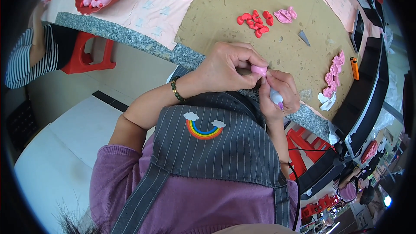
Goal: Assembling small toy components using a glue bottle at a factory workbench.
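Note:
My left hand (232, 68) is closed in a pinch on a small, smooth pink piece (259, 70), rounded in shape, held above the near edge of the table. The thumb and finger of my right hand (282, 87) meet the other side of this piece. Tucked in the right palm is a small pale, bottle-like thing (275, 96) with a purple tip, partly hidden by the fingers. Beyond my hands lie several glossy red pieces (258, 25) in a loose group, with pink moulded pieces (284, 16) beside them.
A pointed metal blade (304, 38) lies right of the red pieces. Farther right are a row of pink pieces (333, 74) and an orange-handled tool (355, 68). A red bowl (81, 5) of pink and red pieces stands far left. Another person's striped sleeve (19, 67) shows at left.

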A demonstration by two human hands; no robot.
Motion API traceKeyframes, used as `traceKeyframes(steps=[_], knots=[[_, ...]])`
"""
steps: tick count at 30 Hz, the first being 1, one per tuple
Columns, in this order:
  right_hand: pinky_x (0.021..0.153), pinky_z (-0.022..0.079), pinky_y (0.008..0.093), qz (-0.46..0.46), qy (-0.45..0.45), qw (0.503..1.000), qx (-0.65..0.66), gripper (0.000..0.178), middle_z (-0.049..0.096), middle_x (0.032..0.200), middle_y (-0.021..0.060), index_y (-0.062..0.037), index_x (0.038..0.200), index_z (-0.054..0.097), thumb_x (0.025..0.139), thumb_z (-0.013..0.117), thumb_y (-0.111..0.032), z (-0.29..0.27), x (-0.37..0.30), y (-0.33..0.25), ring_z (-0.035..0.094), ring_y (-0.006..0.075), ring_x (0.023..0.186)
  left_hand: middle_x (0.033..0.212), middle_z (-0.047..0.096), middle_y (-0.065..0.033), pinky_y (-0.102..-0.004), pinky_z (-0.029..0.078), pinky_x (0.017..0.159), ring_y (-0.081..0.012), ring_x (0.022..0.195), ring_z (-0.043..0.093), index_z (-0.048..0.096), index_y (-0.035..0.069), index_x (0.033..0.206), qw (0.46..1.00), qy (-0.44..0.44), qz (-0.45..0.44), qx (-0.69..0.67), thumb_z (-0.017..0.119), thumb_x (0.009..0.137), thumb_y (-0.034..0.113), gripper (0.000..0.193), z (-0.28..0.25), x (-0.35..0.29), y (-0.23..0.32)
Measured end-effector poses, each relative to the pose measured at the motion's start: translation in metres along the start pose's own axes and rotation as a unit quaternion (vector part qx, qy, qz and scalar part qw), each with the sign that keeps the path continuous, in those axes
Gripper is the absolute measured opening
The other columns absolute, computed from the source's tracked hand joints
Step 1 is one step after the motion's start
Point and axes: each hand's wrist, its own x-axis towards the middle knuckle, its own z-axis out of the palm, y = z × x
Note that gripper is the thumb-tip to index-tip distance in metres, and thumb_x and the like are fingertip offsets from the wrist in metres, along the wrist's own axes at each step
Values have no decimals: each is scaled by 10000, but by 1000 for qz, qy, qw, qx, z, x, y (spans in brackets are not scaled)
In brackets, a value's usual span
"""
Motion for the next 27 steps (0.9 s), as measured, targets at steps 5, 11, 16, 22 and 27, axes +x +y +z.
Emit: traceKeyframes(steps=[5, 11, 16, 22, 27], knots=[[614, 491, 274, 2, -2, 1000, 2, 126, 622, 771, 166, 43, 732, 619, 633, 665, 105, 0, 0, -1, 624, 215, 678, 986, 611, -85, -216, 513, 729, -118, 901, 603, 645, 6, 921, 1000, 3, -3, 1, 632, 691, -104, 255, 0, 0, 0], [618, 464, 270, 27, 1, 1000, 9, 138, 605, 785, 151, 36, 767, 611, 652, 670, 83, -1, 1, 1, 592, 200, 696, 990, 607, -85, -217, 506, 746, -115, 910, 598, 606, -17, 994, 998, -5, -29, -49, 606, 723, -94, 282, 1, 1, 5], [612, 448, 262, 57, 13, 995, 79, 188, 587, 793, 130, 26, 825, 618, 654, 659, 94, -1, 6, 0, 565, 189, 701, 1035, 601, -105, -241, 501, 791, -129, 936, 595, 559, -37, 1058, 999, -22, -39, -28, 596, 760, -68, 302, 2, 1, 8], [592, 442, 250, 71, 35, 992, 101, 180, 587, 793, 134, 31, 819, 610, 659, 657, 97, 1, -1, 2, 567, 182, 680, 1063, 594, -116, -263, 496, 823, -145, 955, 593, 544, -51, 1080, 997, -38, -37, -51, 605, 767, -65, 319, 0, 0, 4], [607, 437, 243, 44, 14, 996, 78, 128, 585, 813, 154, 46, 785, 574, 690, 639, 101, -2, -2, 2, 556, 162, 688, 1018, 597, -98, -245, 504, 799, -142, 951, 594, 581, -42, 1057, 999, -27, -19, -30, 621, 739, -85, 323, 0, 2, 7]])
